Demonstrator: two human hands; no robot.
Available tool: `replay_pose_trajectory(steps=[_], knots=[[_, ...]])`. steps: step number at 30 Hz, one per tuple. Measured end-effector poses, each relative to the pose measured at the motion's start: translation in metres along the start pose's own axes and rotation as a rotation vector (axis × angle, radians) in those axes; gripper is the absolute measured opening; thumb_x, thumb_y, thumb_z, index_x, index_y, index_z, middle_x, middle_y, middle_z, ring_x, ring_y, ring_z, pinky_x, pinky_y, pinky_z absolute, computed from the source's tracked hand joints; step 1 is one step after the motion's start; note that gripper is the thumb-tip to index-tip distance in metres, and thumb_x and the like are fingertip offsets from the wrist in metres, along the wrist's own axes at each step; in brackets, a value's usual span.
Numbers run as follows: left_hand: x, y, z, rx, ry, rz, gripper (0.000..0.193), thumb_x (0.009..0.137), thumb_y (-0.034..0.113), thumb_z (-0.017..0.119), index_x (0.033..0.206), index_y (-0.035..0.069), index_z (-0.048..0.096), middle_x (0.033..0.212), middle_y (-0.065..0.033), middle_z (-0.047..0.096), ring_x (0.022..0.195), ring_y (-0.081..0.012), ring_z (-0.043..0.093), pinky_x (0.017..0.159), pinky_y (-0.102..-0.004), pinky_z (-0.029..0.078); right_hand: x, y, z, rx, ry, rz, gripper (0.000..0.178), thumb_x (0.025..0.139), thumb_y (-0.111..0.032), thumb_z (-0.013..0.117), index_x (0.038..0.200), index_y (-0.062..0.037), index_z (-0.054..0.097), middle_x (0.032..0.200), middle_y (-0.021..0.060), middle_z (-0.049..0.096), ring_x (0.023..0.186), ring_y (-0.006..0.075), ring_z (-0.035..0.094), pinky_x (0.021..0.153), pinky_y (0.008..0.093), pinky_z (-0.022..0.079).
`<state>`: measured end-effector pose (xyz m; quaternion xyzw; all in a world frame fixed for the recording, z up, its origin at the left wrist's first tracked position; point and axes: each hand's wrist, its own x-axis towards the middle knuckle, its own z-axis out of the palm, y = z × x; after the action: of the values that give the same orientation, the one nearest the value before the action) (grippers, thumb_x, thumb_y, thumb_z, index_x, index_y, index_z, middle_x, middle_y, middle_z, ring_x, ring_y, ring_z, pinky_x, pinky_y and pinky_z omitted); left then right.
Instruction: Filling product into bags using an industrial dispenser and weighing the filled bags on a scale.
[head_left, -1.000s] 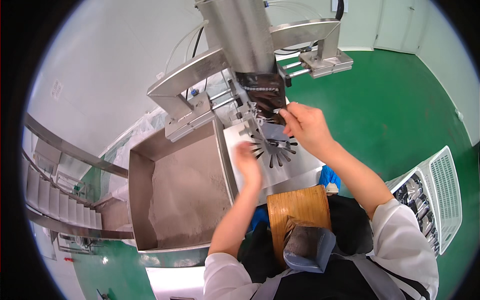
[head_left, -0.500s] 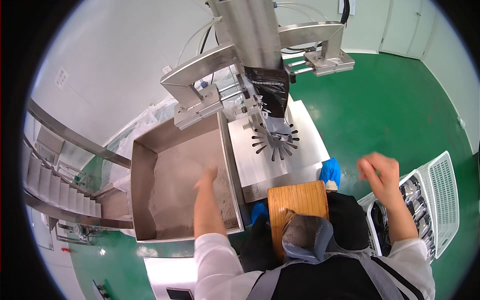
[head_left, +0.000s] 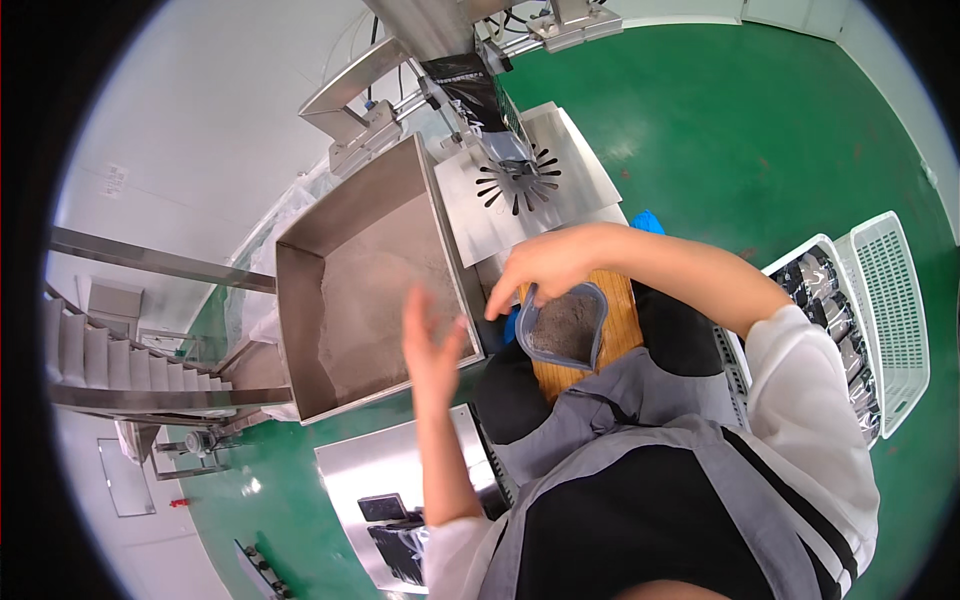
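A grey pouch [head_left: 563, 357] with its mouth open stands on a wooden board [head_left: 622, 310] between my knees, grey-brown powder inside it. My right hand [head_left: 548, 262] reaches across from the right above the pouch's far left corner. Its thumb is by the rim and its index finger stretches past it, apart from the thumb; the other fingers are partly hidden. My left hand [head_left: 432, 350], blurred, is raised over the near right edge of a large metal bin [head_left: 300, 385] of powder [head_left: 385, 290]. Its fingers are spread and hold nothing.
Ahead stands a metal filling machine [head_left: 425, 25] with a black bag [head_left: 480, 95] at its spout, above a slotted plate [head_left: 590, 170]. At right, a white basket [head_left: 893, 320] adjoins a crate of packed black pouches [head_left: 825, 315]. A phone [head_left: 382, 507] lies on the metal surface at lower left.
My left hand has come back from over the powder toward the bin's near right edge. My right hand has swung left from beside the crate to the pouch. The view has shifted, showing inside the pouch.
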<state>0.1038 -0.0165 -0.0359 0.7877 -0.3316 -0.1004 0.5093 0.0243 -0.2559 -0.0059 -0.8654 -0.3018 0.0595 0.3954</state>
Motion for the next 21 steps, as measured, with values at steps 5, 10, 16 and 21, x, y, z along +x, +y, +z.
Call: replay_pose_trajectory(steps=[5,10,16,21], knots=[[-0.109,0.035,0.051,-0.111,0.09,-0.026,0.069,0.076,0.014,0.072,0.134,-0.003,0.038,0.136,-0.0201,0.043,0.124,-0.031,0.044,0.1,-0.0396,0.038,0.012,-0.009,0.015,-0.137,-0.09,0.132,0.019,0.076,-0.015,0.067,0.091,-0.0046,0.07,0.075,0.0116,0.067,0.068,0.0274,0.063,0.062,0.0372,0.046],[-0.141,0.046,0.112,0.092,0.07,-0.003,0.104,0.069,0.023,0.08,0.142,-0.007,0.011,0.146,-0.0277,0.017,0.137,-0.0409,0.018,0.111,-0.0418,0.018,-0.008,-0.034,0.029,-0.22,0.242,0.506,0.037,0.093,-0.034,0.05,0.08,-0.005,0.069,0.072,0.0108,0.067,0.062,0.0228,0.062,0.058,0.035,0.045],[-0.122,0.016,0.135,0.069,0.304,0.135,0.043,0.084,0.016,0.066,0.118,-0.004,0.05,0.117,-0.023,0.054,0.103,-0.0353,0.054,0.09,-0.0382,0.041,-0.088,0.023,-0.018,0.125,1.73,0.3,0.028,0.082,-0.001,0.048,0.103,-0.0025,0.066,0.102,0.014,0.067,0.08,0.0214,0.062,0.076,0.0329,0.047],[-0.113,0.015,0.124,-0.024,0.3,0.122,0.022,0.091,0.018,0.057,0.095,-0.003,0.062,0.086,-0.0158,0.065,0.078,-0.0267,0.062,0.072,-0.0346,0.047,-0.167,0.061,-0.012,-0.212,1.299,0.816,0.04,0.079,0.002,0.054,0.119,-0.006,0.059,0.115,0.0145,0.062,0.096,0.0261,0.059,0.09,0.0364,0.045]])
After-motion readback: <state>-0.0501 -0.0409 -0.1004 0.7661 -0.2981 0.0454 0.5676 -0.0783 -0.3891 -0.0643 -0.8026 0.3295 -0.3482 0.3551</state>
